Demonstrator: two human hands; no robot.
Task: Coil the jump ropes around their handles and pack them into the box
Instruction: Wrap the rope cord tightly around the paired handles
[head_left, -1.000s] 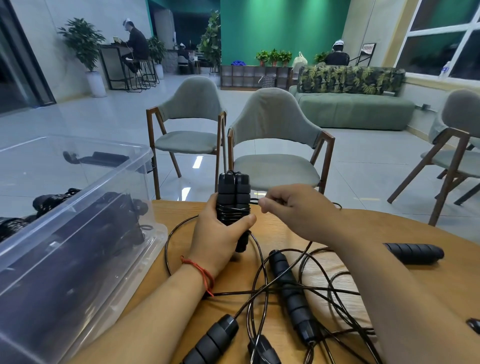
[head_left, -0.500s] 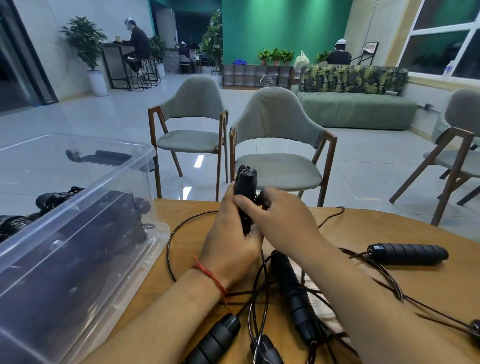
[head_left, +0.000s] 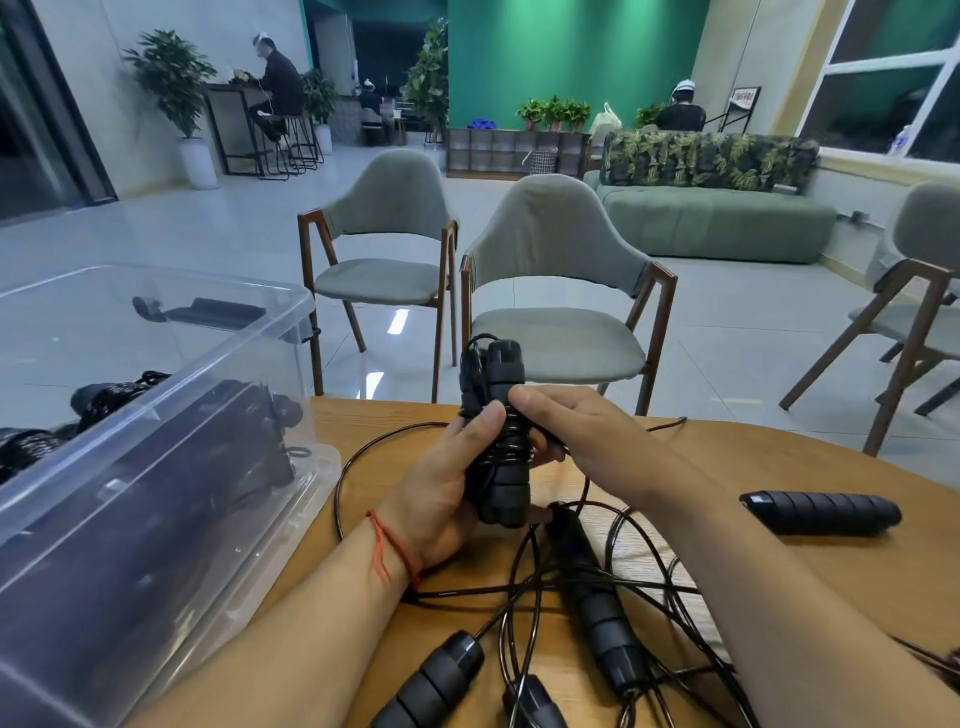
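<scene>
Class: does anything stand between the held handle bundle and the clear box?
Nothing visible blocks it. The left hand grips the handle bundle right of the clear box; only a loose cord loop lies on the table between.

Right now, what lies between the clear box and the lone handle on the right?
Head view: between box and handle, the left hand and right hand grip a rope-wound bundle above loose rope.

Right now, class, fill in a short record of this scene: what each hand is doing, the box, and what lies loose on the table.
Left hand: grips paired handles, upright, with rope coiled round them
Right hand: pinches the rope against those handles
Box: clear, at left, packed ropes inside
Table: loose handles and tangled cords
</scene>
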